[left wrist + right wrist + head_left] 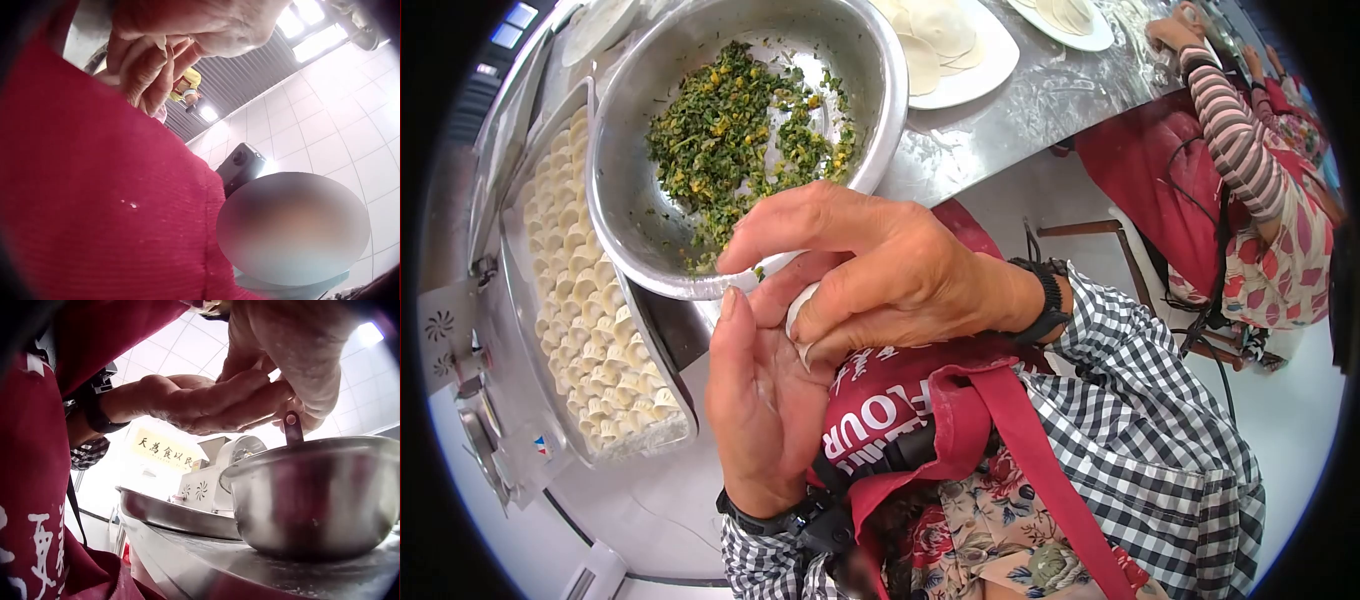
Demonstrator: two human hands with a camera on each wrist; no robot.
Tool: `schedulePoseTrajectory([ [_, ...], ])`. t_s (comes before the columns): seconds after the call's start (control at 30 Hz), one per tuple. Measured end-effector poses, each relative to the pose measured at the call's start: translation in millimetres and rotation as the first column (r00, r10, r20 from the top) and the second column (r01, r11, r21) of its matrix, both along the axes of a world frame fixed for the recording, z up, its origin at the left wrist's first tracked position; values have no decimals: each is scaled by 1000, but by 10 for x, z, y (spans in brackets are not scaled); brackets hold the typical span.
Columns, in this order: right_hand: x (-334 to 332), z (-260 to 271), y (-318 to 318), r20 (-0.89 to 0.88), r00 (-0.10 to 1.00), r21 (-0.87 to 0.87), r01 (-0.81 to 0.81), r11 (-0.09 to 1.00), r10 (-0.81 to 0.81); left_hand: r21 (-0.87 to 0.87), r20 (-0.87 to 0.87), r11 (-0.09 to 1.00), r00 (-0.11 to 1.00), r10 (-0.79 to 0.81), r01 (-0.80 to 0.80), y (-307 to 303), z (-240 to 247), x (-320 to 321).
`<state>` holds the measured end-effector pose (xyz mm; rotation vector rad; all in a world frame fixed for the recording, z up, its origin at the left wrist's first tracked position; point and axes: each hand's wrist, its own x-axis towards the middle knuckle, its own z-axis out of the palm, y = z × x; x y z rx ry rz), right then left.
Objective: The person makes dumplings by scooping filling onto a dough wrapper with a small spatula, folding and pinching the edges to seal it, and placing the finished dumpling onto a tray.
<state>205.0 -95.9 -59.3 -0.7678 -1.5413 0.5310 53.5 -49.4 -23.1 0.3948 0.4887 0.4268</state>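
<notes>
Steel tabletop (pixel 1020 110) carried bowl (pixel 630 200) w/ green filling (pixel 730 140), tray (pixel 512 290) at left. Dumpling (pixel 798 305) sat just below bowl rim, held betw. both hands: left hand (pixel 760 400) gripped underneath, right hand (pixel 870 270) pinched over top.

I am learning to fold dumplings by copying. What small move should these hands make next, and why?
Probably the right hand should squeeze the dumpling edge shut against the left hand. Its fingers curl over the white dough, which the left hand cups, and the piece is not yet among the finished dumplings on the left.
</notes>
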Motion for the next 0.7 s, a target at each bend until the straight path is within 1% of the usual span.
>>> schedulePoseTrajectory([
  [0.03, -17, 29, -7, -32, 999, -35, 7, 999, -8, -16, -38, 1000, 999, -9, 8, 1, 10, 3],
  [0.07, -26, 44, -11, -64, 998, -71, 12, 997, -17, -16, -37, 1000, 999, -10, 9, 1, 9, 6],
  [0.2, -25, 13, -18, -69, 997, -73, -33, 997, 28, 27, -47, 999, 999, -19, 20, 11, -9, -6],
  [0.27, 18, 29, -4, 25, 999, -39, -20, 999, 21, 37, -53, 999, 999, -12, 14, 15, -11, -2],
  [0.3, 12, 18, -2, 23, 1000, -40, -20, 999, 21, 36, -55, 999, 998, -14, 16, 18, -1, 8],
  [0.37, -4, -12, -2, -39, 999, -65, -26, 998, 24, 38, -57, 999, 998, -16, 18, 17, 27, 27],
  [0.4, -2, -2, -4, -39, 999, -64, -25, 998, 23, 29, -104, 999, 995, -11, 14, 16, 50, 36],
  [0.43, 1, 18, -8, 2, 1000, -61, -6, 998, 6, 22, -150, 1000, 989, -5, 8, 11, 60, 39],
  [0.47, 1, 29, -11, 44, 999, -57, 13, 998, -10, 23, -149, 1000, 989, -5, 9, 10, 49, 30],
  [0.53, -4, 14, -16, 44, 999, -48, 1, 999, 1, -19, -103, 999, 994, -34, 32, 9, 11, 1],
  [0.63, -3, -1, -16, 46, 999, -37, -15, 999, 17, 22, -89, 998, 994, -65, 67, 16, -18, -17],
  [0.7, -2, -6, -10, 45, 999, -38, -19, 999, 21, 7, -92, 998, 994, -60, 61, 19, -1, 2],
])
